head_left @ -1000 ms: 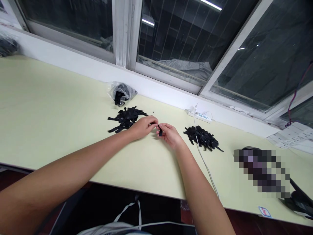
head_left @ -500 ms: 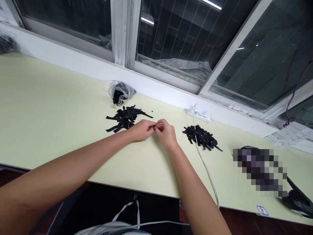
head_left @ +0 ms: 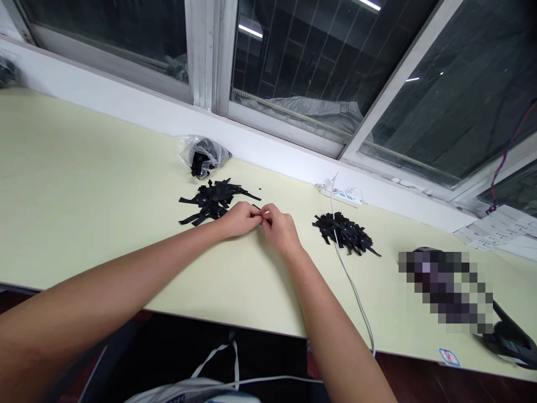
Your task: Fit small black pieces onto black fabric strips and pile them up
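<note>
A: Anybody able to read anything here?
B: Nope, nothing legible. Blue-bordered sticker (head_left: 449, 356) at the desk's (head_left: 235, 280) front edge has reddish marks, too small to make out.
A: And that blue lettering (head_left: 179, 398) on the white cloth (head_left: 197, 388), bottom of the view?
B: Cut off, can't read it.

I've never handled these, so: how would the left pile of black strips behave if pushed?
The left pile would probably spread rather than roll, since its strips lie loose and splayed. They look thin and flat, so each is likely light and bendy.
</note>
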A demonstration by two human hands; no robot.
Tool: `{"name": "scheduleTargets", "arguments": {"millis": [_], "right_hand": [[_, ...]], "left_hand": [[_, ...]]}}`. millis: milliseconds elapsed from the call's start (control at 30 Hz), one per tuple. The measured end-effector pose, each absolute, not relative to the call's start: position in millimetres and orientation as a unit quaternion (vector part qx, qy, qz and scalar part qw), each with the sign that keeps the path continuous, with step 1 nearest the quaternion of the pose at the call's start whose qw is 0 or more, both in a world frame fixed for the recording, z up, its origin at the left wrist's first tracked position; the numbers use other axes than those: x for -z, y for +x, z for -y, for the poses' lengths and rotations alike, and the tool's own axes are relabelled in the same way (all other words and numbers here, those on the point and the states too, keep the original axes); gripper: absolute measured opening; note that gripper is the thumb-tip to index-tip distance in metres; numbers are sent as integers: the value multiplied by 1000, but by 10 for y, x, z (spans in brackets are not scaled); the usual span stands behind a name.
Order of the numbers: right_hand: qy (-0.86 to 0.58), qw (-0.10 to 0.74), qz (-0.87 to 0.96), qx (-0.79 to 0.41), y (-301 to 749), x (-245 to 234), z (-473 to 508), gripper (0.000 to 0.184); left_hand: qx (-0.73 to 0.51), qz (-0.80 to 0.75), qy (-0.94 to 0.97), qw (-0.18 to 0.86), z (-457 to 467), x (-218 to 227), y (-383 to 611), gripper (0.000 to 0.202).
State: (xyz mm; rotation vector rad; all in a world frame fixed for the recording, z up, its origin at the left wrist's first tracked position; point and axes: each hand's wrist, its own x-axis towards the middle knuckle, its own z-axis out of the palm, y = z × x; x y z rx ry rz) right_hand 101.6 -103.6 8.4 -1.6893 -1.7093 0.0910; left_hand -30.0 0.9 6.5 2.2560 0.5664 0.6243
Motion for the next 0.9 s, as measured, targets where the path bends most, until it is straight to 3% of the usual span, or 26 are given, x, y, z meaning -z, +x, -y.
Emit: {"name": "scheduleTargets", "arguments": {"millis": [667,900], "right_hand": [[-671,445,578,-130,964,-99,1014,10],[-681,445,571,-113,1015,-80,991,11]], "left_hand": [[-246,-226,846,417,-80,26,-238,27],[-247,-202,875,364,-42,-26,-267,27]]}}
